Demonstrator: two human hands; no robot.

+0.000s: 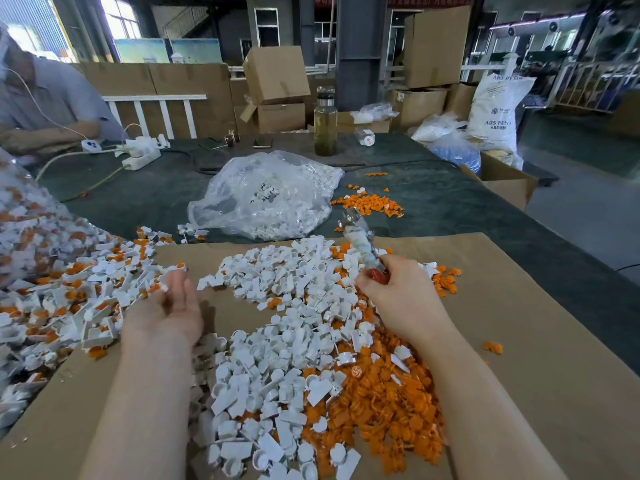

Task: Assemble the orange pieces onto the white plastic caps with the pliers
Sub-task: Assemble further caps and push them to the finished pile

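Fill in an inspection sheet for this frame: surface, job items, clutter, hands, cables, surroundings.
Surface: brown cardboard sheet over a dark table cover.
Job's things: loose white caps and orange pieces heaped together; pliers raised; assembled parts piled at left.
Clutter: clear bag of white parts, glass bottle.
Hands: right hand grips the pliers' handles; left hand open, blurred, holding nothing visible.
Cables: white power strip with cords.
Surroundings: cardboard boxes, resin sack, a seated person.

Caps [277, 341] matt white plastic; pliers [360, 237] shiny metal; cardboard sheet [519, 341] matt brown
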